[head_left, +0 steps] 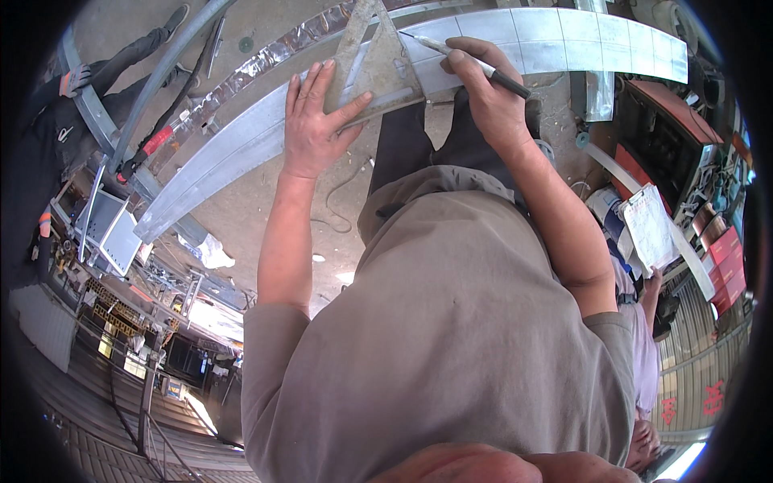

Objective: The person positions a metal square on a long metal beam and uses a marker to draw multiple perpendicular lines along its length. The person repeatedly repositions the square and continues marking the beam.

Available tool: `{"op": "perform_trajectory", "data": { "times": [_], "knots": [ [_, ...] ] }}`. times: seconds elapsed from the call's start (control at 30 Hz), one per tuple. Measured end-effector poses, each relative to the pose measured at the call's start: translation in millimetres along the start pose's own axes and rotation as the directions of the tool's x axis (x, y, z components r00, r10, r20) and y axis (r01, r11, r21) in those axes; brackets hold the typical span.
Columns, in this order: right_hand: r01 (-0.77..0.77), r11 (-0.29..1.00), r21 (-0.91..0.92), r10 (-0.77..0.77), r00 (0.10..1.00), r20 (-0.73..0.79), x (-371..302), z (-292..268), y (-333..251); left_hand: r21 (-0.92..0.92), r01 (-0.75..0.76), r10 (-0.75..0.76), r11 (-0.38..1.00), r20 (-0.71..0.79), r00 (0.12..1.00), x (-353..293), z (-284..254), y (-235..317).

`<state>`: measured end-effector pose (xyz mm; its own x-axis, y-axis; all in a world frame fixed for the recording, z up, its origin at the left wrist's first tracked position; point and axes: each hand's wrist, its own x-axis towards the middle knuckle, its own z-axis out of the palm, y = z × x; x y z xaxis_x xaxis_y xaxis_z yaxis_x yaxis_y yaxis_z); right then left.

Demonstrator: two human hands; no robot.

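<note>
In the head view, the beam point(555, 40) runs crosswise before the person, its long edges bent by the lens. The square point(380, 71), a metal triangle with a three-cornered opening, lies on the beam near the middle of its length. The base of the square sits along the beam's near edge; its upper part runs out at the top of the view.

The left hand point(316, 121) is open, back up, fingers spread over the square's left corner. Some fingers reach onto the beam left of the square, and one stretches across the square toward its base. Whether the thumb hooks under the beam's near edge, I cannot tell.

The right hand point(489, 88) grips the pen point(473, 62) between thumb and fingers, above the beam, right of the square. The pen's tip is right beside the square's right side; whether it touches the beam, I cannot tell. Thin lines cross the beam from there toward its right end, which rests over a metal support point(600, 97).

Beyond the beam's left end, a co-worker in dark clothes has a gloved hand point(76, 80) on a metal bar point(95, 121). Past the right end, another person's hand point(651, 282) holds a clipboard point(649, 221) with paper.
</note>
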<state>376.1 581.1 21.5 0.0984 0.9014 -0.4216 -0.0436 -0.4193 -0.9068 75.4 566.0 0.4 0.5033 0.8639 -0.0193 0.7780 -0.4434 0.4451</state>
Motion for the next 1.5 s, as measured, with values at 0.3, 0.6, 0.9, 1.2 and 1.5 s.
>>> {"op": "perform_trajectory", "data": {
  "times": [0.3, 0.6, 0.9, 1.2, 1.5],
  "knots": [
    [-0.010, 0.995, -0.098, 0.012, 1.000, 0.016, -0.1, -0.8, -1.6, -0.010, 0.007, -0.007, 1.000, 0.008, 1.000, 0.1, -0.7, 0.4],
    [-0.006, 0.998, -0.057, 0.008, 1.000, 0.018, -1.0, -1.0, 1.2, 0.002, 0.010, -0.010, 1.000, -0.005, 1.000, 1.7, -2.9, 3.2],
    [0.047, 0.997, -0.054, -0.049, 0.998, -0.039, 0.6, 3.3, 6.7, 0.030, 0.005, -0.004, 1.000, -0.015, 1.000, 1.7, -2.7, 2.7],
    [0.105, 0.975, -0.195, -0.102, 0.994, 0.027, -0.2, 0.1, 7.5, 0.047, -0.013, 0.013, 0.999, -0.013, 1.000, 0.0, -1.2, 0.8],
    [0.006, 0.988, -0.153, -0.009, 1.000, -0.016, -5.0, -1.2, -0.3, 0.047, -0.019, 0.020, 0.999, -0.023, 1.000, 0.0, -0.5, 0.4]
  ]
}}
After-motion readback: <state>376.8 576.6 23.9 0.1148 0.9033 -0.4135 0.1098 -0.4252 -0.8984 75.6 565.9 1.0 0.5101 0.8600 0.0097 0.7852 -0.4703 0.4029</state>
